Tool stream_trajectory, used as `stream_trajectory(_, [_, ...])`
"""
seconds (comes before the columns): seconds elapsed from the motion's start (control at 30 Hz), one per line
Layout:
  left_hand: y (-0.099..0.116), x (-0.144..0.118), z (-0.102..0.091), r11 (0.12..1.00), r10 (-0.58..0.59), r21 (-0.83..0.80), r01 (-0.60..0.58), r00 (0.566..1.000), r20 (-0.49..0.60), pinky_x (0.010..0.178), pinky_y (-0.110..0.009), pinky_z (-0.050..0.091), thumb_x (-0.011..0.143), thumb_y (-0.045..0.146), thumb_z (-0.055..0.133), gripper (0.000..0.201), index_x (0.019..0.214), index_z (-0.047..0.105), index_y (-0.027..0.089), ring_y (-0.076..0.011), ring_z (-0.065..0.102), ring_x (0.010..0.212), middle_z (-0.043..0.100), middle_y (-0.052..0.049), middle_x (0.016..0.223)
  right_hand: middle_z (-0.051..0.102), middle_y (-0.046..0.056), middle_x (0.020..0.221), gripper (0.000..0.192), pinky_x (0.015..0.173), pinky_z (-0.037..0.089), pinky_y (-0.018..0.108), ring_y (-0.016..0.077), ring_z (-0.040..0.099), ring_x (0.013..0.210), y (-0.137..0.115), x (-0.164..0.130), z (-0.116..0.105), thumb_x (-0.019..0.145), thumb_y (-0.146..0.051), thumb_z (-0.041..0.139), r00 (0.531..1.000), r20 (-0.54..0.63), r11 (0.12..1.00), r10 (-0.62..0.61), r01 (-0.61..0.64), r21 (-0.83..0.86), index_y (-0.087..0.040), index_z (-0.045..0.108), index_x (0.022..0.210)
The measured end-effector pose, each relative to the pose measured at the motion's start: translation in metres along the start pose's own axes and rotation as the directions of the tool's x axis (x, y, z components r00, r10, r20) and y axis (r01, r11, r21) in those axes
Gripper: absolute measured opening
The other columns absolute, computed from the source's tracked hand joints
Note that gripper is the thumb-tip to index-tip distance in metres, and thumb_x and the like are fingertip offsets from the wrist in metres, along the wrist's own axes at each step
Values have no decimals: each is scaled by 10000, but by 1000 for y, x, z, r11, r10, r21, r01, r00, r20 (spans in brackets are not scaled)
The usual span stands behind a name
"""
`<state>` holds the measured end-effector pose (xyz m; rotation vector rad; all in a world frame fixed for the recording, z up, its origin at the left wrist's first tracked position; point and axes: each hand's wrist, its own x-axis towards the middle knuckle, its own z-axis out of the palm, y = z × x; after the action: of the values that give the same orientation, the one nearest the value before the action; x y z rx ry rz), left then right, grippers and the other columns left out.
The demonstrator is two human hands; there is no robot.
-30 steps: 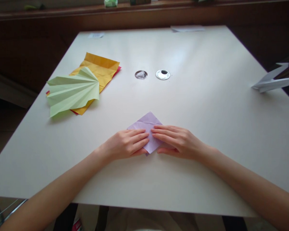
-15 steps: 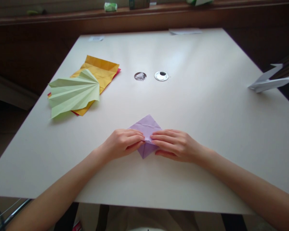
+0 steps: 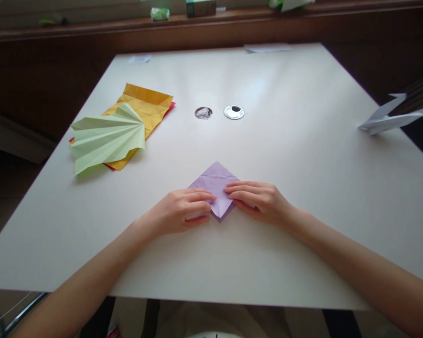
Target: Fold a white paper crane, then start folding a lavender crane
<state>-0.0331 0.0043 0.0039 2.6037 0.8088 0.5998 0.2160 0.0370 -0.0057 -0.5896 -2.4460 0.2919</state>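
Head view: left hand (image 3: 183, 210) and right hand (image 3: 259, 201) are pressing flat, fingers together, on the purple paper (image 3: 216, 183), gripping nothing.

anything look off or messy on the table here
Nothing stands out. Both hands, left and right, press a purple paper flat on the table. The green fan lies on an orange sheet, and a white folded paper sits at the right edge, partly over it.

Pleated fan (image 3: 107, 137) left of folded paper (image 3: 216, 180)
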Motion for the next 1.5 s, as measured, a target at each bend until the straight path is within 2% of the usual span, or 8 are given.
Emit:
stream_trajectory(0.2, [0,0,0,991,42,128,-32,996,-77,824,-256,502,834,262,576,93,826,551,174,-152,634,950,658,-38,1090,715,72,947,138,791,560,270,157,660,926,0,1,-1,837,-119,511,999,-20,998,37,-36,60,-170,637,860])
stream_trajectory(0.53, [9,6,4,966,121,235,-106,991,-52,769,-264,524,855,151,522,25,833,510,156,-153,647,894,681,-25,998,716,70,941,144,790,563,274,160,665,916,0,0,0,832,-119,509,999,-28,996,46,-44,74,-174,639,862])
stream_trajectory(0.67, [9,6,7,975,112,201,-93,990,-85,761,-250,525,833,100,510,69,875,507,154,-147,653,886,687,-37,977,715,74,939,143,785,562,272,161,665,912,-1,0,0,829,-115,511,999,-26,997,41,-39,62,-170,638,866])
stream_trajectory(0.87, [6,5,12,997,0,79,20,969,-248,670,-207,518,823,126,550,144,958,522,168,-111,665,726,699,-21,834,709,74,931,109,762,554,277,163,654,904,-3,0,-2,819,-142,552,1000,-1,997,25,-25,69,-164,629,894])
stream_trajectory(1.03, [4,3,13,999,-13,40,22,974,-224,664,-202,504,835,148,546,100,931,554,175,-114,664,727,698,-22,825,695,83,955,255,775,546,313,191,636,925,-4,-1,-3,795,-331,613,994,78,996,-70,66,53,-161,606,984])
stream_trajectory(1.2, [5,2,14,994,-111,-28,107,960,-258,619,-178,489,843,129,512,77,901,552,161,-91,645,653,689,-16,789,701,65,962,178,780,546,298,174,644,925,-6,-1,-3,836,-213,557,989,80,991,-126,129,-38,-160,596,1002])
stream_trajectory(1.4, [3,3,6,1000,16,-10,-17,992,-124,710,-207,496,852,72,447,165,869,578,170,-120,640,840,677,-52,988,712,46,947,136,759,558,299,174,656,905,-8,0,-4,843,-209,545,986,74,982,-152,159,-102,-168,612,954])
stream_trajectory(1.5, [2,3,2,1000,21,-15,-22,997,-71,780,-246,502,838,109,492,154,933,597,169,-141,631,887,671,-59,1019,715,50,940,122,740,563,301,180,664,879,-10,0,-4,836,-202,557,985,60,977,-163,170,-131,-154,619,930])
